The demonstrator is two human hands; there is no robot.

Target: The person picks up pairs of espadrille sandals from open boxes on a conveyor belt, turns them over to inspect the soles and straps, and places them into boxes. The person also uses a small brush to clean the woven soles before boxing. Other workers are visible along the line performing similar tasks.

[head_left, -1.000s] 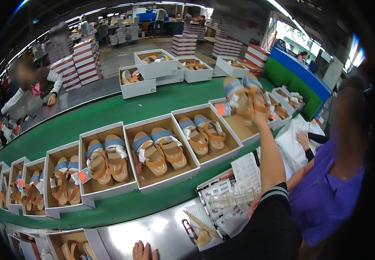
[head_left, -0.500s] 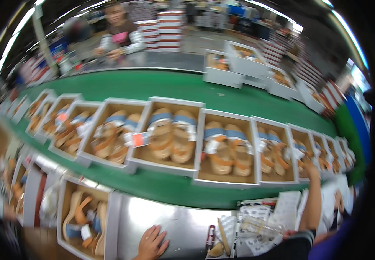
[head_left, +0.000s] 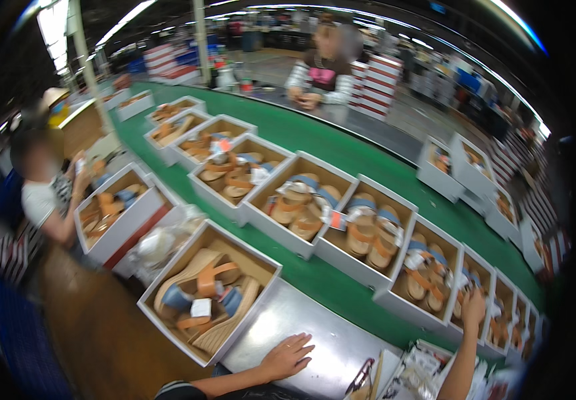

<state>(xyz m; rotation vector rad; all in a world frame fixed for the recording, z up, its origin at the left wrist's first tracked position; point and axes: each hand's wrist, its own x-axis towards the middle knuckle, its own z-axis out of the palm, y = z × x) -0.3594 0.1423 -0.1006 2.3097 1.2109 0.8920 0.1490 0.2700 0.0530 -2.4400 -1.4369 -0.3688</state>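
Observation:
My left hand lies flat on the shiny metal tabletop, fingers stretched out, holding nothing. Just beyond it is an open white shoebox with a pair of wedge sandals with tan and blue straps. My right hand reaches over the near edge of another open box on the green belt, at its sandals. Its fingers are too small and partly hidden to show whether they grip anything.
Open boxes of sandals line the green belt. Papers and a red-handled tool lie by my right forearm. A co-worker stands at left, another person beyond the belt. More boxes stand at far right.
The view has swung left and tilted, showing more of the left co-worker and the near box. My left hand still rests on the metal; my right hand stays at a belt box.

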